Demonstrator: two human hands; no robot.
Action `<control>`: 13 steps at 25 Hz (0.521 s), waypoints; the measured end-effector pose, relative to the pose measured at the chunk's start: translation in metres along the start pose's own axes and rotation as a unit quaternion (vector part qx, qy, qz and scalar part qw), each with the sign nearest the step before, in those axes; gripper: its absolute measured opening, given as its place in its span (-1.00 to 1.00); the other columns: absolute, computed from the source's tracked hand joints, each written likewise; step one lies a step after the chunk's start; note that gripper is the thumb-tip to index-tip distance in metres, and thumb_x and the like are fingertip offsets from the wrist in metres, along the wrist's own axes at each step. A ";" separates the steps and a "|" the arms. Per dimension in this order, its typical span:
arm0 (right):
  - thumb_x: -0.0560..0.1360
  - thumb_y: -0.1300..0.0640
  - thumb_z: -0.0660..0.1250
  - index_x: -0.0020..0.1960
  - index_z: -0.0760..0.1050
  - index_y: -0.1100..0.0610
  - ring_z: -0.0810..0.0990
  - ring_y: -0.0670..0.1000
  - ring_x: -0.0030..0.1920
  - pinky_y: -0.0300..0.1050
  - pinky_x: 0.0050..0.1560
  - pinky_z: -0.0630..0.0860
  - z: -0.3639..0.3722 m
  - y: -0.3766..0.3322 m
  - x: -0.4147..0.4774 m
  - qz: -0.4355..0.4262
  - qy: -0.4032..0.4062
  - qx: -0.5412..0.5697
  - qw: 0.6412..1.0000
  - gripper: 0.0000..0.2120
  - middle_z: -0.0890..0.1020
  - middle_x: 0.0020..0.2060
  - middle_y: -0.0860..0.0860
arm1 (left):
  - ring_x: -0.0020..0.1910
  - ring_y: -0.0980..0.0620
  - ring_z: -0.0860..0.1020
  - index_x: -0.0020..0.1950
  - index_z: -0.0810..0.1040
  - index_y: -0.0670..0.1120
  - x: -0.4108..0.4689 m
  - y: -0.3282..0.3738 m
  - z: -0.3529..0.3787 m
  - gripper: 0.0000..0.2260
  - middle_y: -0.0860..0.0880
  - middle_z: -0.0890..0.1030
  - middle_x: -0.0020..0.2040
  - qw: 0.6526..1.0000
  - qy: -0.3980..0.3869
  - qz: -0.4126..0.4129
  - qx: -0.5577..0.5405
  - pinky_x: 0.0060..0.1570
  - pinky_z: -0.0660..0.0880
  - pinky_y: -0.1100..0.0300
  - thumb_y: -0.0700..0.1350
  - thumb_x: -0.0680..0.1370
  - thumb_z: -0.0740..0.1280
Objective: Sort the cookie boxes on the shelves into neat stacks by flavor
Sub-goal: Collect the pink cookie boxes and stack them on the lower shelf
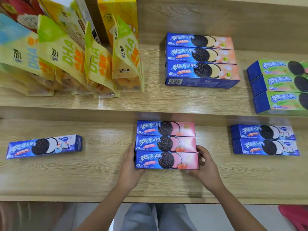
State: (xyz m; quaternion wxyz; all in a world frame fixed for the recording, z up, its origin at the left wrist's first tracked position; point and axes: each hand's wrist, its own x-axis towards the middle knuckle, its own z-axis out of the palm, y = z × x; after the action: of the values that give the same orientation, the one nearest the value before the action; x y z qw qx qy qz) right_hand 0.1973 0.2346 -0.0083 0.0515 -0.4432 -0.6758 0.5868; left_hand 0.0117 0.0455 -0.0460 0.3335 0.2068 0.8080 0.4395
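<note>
Squaring the pink strawberry stack [166,145] on the lower shelf [100,180], the left hand [131,165] and right hand [205,165] clasped the nearest box's ends. Next, probably, the stray white-cream box [44,146] should join its pair [265,139].

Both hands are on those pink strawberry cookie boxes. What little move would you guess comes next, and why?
Probably letting go and reaching for the lone white-and-blue box at the lower shelf's left. The left hand and right hand bracket the pink stack, which already looks squared. The matching white-and-blue pile on the right shows only two boxes, so the stray one likely belongs there.
</note>
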 end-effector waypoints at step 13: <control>0.09 0.27 0.61 0.14 0.32 -0.21 0.45 -0.32 0.04 -0.33 0.04 0.35 -0.007 -0.035 -0.007 -0.070 0.000 -0.131 0.989 -0.20 0.56 0.01 -0.26 | 0.37 0.04 0.34 0.38 0.04 0.35 -0.007 0.021 -0.020 -0.04 0.36 0.28 0.35 0.999 -0.034 0.026 -0.009 0.33 0.36 -0.06 -0.17 0.20 0.52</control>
State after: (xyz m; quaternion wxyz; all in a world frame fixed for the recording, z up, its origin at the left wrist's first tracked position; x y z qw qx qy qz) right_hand 0.1863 0.2385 0.0266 0.0337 -0.3972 -0.7765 0.4880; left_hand 0.0033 0.0407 -0.0180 0.3516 0.2395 0.7865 0.4478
